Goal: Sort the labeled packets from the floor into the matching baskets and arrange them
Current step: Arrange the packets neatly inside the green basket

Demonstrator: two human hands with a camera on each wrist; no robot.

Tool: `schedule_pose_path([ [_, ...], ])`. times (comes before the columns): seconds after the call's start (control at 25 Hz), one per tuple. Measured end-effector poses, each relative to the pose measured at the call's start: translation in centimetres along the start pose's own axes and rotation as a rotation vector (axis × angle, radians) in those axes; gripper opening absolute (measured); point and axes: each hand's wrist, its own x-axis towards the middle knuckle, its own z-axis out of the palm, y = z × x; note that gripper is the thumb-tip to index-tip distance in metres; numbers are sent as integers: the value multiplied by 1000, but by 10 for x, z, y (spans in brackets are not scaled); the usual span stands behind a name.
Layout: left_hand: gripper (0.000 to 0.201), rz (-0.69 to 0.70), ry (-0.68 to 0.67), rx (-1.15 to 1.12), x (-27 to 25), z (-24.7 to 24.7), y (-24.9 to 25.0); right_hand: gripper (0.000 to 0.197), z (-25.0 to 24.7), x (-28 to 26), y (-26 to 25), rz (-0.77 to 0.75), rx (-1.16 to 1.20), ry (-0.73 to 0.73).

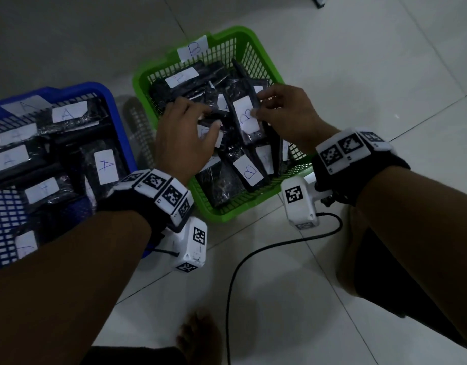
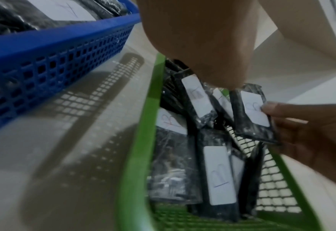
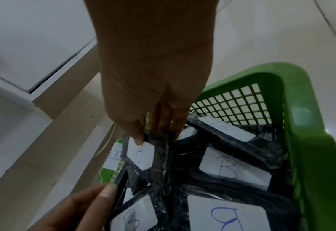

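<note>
The green basket carries a "B" tag and holds several black packets with white "B" labels, lying at odd angles. My right hand pinches one B packet over the basket's middle. In the right wrist view its thumb lies on that B packet and its fingers sit behind. My left hand is spread over the packets at the basket's left side, fingertips touching them, gripping nothing I can see. The blue basket on the left holds several packets labelled "A".
Both baskets stand on a pale tiled floor with a narrow gap between them. A black cable loops across the tiles near my right wrist. My bare foot is at the bottom and my knee at the right.
</note>
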Motion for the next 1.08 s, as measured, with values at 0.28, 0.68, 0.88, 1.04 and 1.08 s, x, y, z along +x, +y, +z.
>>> schedule_pose_path([
  [0.28, 25, -599, -170, -673, 22, -2, 27, 19, 7, -14, -5, 144, 159, -258],
  [0.68, 17, -461, -481, -390, 7, -6, 4, 44, 26, -10, 20, -266, -819, -364],
  [0.88, 9, -617, -469, -522, 16, -9, 8, 32, 18, -4, 23, -204, -639, -189],
  [1.04, 6, -708, -435, -576, 20, -10, 9, 29, 23, -4, 17, -374, -596, 0],
  [1.08, 6, -727, -409, -604, 20, -12, 10, 27, 26, -7, 14, -391, -534, 17],
])
